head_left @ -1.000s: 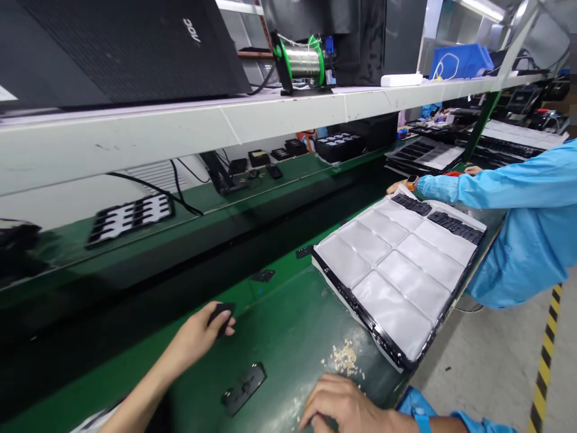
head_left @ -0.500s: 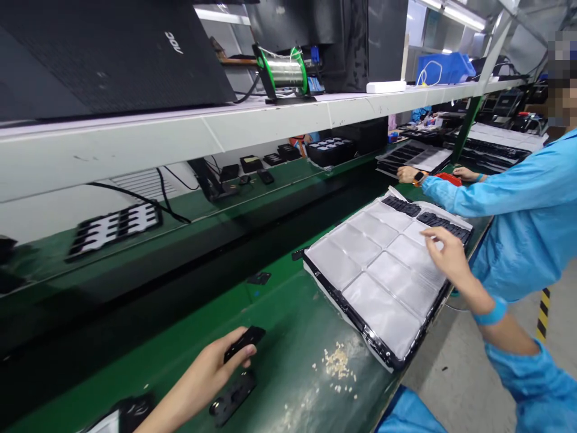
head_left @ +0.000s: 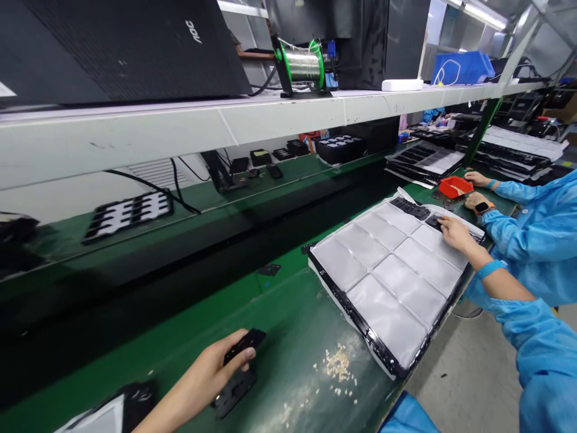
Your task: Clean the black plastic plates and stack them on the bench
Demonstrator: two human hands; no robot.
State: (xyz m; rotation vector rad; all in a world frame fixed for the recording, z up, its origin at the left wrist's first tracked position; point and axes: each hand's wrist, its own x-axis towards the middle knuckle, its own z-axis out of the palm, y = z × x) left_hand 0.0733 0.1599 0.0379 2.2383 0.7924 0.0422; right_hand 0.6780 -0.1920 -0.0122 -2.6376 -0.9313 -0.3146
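My left hand [head_left: 228, 361] is closed around a flat black plastic part [head_left: 250, 341], held over the green bench. Below it, partly covered by the hand, lies another black plastic part [head_left: 235, 394]. At the far right corner of a shallow tray lined with white sheet [head_left: 387, 305], my right hand [head_left: 460, 234] has its fingertips pinched at a row of small black plastic parts [head_left: 433, 222]. The hand hides some of that row. Beside it, a second row of black parts [head_left: 409, 208] lies along the tray's far edge.
Pale small bits [head_left: 339, 364] are scattered on the green bench [head_left: 288, 337]. A co-worker's hands [head_left: 478, 203] are by a red bin [head_left: 455, 187] beyond the tray. A white shelf edge [head_left: 288, 120] crosses above, carrying a wire spool [head_left: 303, 65]. A black piece [head_left: 269, 270] lies mid-bench.
My right hand has moved from above the white sheet to the black parts at the tray's far corner. The view has shifted slightly; the co-worker's arms have drawn back, revealing the red bin.
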